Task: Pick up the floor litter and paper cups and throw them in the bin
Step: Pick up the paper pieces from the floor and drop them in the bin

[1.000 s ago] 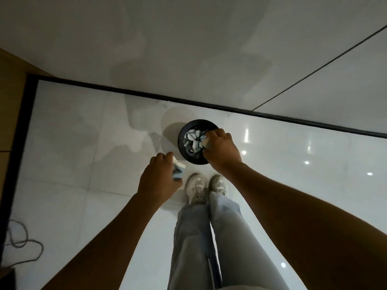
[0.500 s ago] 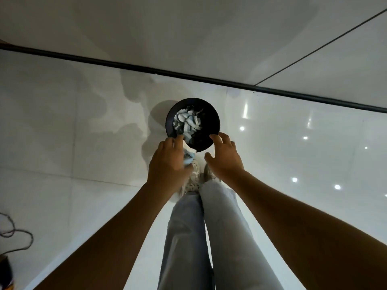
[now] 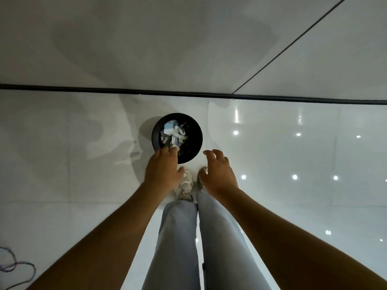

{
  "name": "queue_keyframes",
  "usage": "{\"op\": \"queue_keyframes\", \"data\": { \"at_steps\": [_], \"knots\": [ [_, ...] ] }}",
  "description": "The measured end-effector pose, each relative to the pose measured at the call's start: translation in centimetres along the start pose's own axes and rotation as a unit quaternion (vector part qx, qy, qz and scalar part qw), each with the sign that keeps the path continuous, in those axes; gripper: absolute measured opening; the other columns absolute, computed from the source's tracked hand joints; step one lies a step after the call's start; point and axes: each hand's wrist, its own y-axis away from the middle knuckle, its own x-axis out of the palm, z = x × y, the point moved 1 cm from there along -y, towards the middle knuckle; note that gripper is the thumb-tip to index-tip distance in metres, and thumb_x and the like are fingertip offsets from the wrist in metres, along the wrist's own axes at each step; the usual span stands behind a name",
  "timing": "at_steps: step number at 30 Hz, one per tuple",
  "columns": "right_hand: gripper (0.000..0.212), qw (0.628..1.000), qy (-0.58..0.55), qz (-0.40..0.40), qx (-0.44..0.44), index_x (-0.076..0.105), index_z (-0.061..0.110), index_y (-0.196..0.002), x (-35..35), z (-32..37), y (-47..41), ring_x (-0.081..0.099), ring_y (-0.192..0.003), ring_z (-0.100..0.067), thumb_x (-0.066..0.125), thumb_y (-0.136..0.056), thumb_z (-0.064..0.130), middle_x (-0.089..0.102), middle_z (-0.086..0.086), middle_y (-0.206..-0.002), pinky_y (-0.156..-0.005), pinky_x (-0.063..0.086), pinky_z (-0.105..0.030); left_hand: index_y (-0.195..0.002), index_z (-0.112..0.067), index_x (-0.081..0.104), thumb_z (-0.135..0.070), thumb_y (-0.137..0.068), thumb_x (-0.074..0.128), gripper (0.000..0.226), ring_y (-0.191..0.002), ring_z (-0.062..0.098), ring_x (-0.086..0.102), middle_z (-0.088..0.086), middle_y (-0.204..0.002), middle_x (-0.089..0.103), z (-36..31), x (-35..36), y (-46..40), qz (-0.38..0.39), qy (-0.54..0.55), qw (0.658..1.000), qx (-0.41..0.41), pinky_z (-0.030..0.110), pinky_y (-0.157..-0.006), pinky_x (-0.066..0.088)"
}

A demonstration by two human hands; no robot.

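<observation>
A round black bin (image 3: 196, 130) stands on the glossy white floor close to the wall. Inside it lies a heap of crumpled white and blue paper litter (image 3: 172, 132). My left hand (image 3: 164, 170) hovers over the bin's near rim with the fingers stretched forward and the thumb out; nothing shows in it. My right hand (image 3: 217, 173) hangs just right of the bin, above the floor, fingers spread and loosely bent, holding nothing.
A black baseboard (image 3: 104, 91) runs along the white wall right behind the bin. My shoes (image 3: 185, 186) and light trouser legs stand directly before the bin. A thin cable (image 3: 18, 266) loops on the floor at the lower left.
My left hand, which held a crumpled blue-white paper, moved over the bin and now shows none. My right hand drew back from the bin to its right, opening.
</observation>
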Motion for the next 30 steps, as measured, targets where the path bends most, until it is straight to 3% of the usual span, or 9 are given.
{"op": "queue_keyframes", "data": {
  "at_steps": [10, 19, 24, 30],
  "knots": [
    [0.054, 0.996, -0.008, -0.073, 0.042, 0.034, 0.016, -0.144, -6.4, 2.0, 13.3, 0.038, -0.129, -0.029, 0.05, -0.093, 0.019, 0.038, -0.009, -0.147, -0.103, 0.038, -0.038, -0.145, -0.015, 0.03, -0.038, -0.096, 0.045, 0.056, -0.135, 0.024, 0.033, 0.007, -0.148, 0.036, -6.0, -8.4, 9.6, -0.026, -0.087, 0.986, 0.14, 0.035, -0.11, 0.032],
    [0.053, 0.962, -0.115, -0.178, 0.175, 0.033, 0.019, -0.144, -3.2, 2.3, 26.2, 0.038, -0.129, -0.027, 0.05, -0.094, 0.025, 0.038, -0.007, -0.146, -0.103, 0.039, -0.037, -0.135, -0.012, 0.04, -0.033, -0.096, 0.043, 0.044, -0.122, 0.024, 0.042, 0.008, -0.134, 0.045, -10.0, -10.8, 18.6, 0.023, -0.227, 0.921, 0.316, 0.035, -0.099, 0.038],
    [0.054, 0.92, -0.191, -0.222, 0.26, 0.032, 0.019, -0.145, 1.4, 1.2, 33.9, 0.038, -0.13, -0.027, 0.049, -0.095, 0.027, 0.037, -0.006, -0.147, -0.103, 0.039, -0.037, -0.131, -0.011, 0.043, -0.032, -0.096, 0.042, 0.041, -0.122, 0.026, 0.042, 0.009, -0.132, 0.046, -12.6, -8.7, 24.6, 0.073, -0.319, 0.858, 0.396, 0.036, -0.097, 0.038],
    [0.054, 0.839, -0.28, -0.275, 0.377, 0.031, 0.02, -0.145, 8.4, -2.0, 44.0, 0.039, -0.13, -0.026, 0.049, -0.095, 0.028, 0.036, -0.006, -0.148, -0.104, 0.04, -0.037, -0.132, -0.011, 0.042, -0.03, -0.097, 0.04, 0.04, -0.12, 0.025, 0.044, 0.009, -0.13, 0.047, -17.2, -2.5, 32.8, 0.111, -0.395, 0.756, 0.51, 0.035, -0.097, 0.038]
  ]
}}
